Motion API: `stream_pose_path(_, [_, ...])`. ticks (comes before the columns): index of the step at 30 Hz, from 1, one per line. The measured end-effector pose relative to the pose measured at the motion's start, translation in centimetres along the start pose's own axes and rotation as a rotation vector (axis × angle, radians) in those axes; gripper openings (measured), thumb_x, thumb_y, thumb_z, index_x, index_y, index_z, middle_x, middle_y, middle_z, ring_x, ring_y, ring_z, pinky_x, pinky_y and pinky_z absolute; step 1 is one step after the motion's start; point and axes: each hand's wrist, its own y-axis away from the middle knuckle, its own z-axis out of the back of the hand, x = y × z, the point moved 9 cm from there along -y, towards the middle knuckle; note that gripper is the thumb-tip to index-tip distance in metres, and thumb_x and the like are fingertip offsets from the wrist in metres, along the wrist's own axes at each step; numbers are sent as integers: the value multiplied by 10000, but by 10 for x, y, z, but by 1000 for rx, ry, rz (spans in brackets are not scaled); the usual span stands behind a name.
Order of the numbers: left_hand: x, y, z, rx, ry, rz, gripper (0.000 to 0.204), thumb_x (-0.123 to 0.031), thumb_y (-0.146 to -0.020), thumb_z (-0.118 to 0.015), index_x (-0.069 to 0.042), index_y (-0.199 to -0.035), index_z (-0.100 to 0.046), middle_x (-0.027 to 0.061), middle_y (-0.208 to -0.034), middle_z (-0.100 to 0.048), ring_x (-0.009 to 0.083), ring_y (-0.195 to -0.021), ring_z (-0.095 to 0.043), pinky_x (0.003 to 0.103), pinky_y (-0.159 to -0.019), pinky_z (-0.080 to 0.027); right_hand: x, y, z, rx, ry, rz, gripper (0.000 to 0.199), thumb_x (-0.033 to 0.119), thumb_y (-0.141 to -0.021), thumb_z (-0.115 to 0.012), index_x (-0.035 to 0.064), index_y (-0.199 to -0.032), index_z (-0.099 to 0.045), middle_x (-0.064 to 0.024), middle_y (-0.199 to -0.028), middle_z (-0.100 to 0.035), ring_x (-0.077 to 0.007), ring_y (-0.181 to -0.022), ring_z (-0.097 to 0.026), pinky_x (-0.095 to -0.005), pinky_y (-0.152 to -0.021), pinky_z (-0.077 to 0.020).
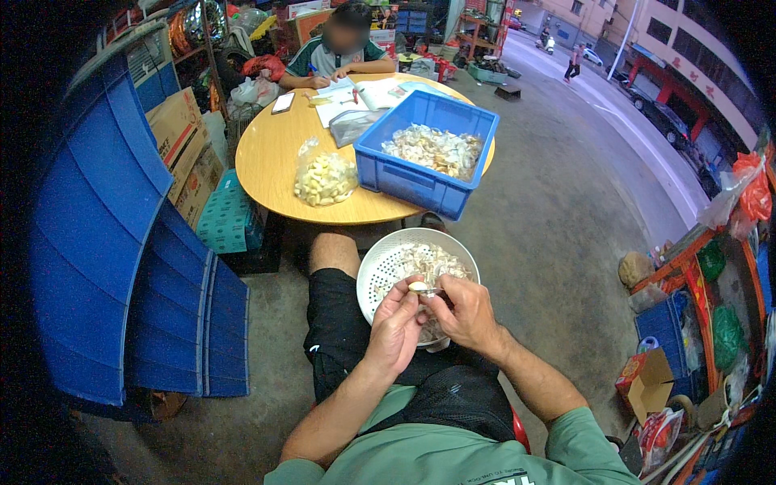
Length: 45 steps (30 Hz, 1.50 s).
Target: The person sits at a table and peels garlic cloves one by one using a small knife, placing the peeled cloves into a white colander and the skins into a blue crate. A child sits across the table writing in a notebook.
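Over my lap rests a white perforated colander (374,284) with papery garlic skins and cloves (436,263) in it. Above it, the fingertips of my left hand (394,322) pinch a pale garlic clove (418,286). My right hand (469,311) is closed on a small, thin metal blade (431,291) that meets the clove; its handle is hidden in my fingers. On the round wooden table (275,174) stand a clear bag of peeled garlic cloves (325,179) and a blue crate (416,182) holding unpeeled garlic and loose skins (436,149).
Across the table a person (339,52) writes in papers (376,90), near a phone (283,103). Tall blue panels (97,218) and cardboard boxes (178,137) stand on the left. To the right are an orange rack (699,295) and an open carton (647,384); a street lies beyond.
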Motion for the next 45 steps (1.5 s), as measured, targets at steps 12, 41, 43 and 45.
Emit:
stream_pose_path(12, [-8, 0, 2, -93, -216, -87, 265, -105, -1010, -581, -47, -1269, -571, 38, -1133, -627, 82, -972, -572, 219, -793, -433, -9, 0, 5, 30, -8, -22, 249, 199, -869, -711, 14, -868, -544, -173, -751, -605, -369, -669, -624, -455, -608, -489])
stream_pose_path(41, [-14, 4, 4, -126, -384, -126, 279, -134, -982, -641, -23, -1230, -574, 37, -1094, -637, 87, -885, -567, 230, -749, -452, -14, 1, -3, 70, 21, -43, 260, 205, -899, -673, -1, -794, -555, -189, -673, -568, -328, -604, -592, -427, -560, -450])
stream_pose_path(43, [-14, 5, 5, -129, -387, -125, 268, -131, -991, -626, -19, -1228, -574, 40, -1081, -637, 82, -910, -575, 223, -751, -457, -16, 0, -4, 106, -39, -98, 275, 222, -907, -670, -2, -785, -567, -191, -676, -590, -354, -615, -611, -449, -568, -465])
stream_pose_path(45, [-13, 5, 8, -135, -377, -110, 247, -116, -1007, -594, -13, -1231, -572, 48, -1063, -637, 80, -962, -594, 211, -758, -469, -21, 1, -3, 112, -89, -150, 287, 233, -913, -668, -3, -779, -577, -196, -672, -598, -363, -612, -621, -455, -567, -470])
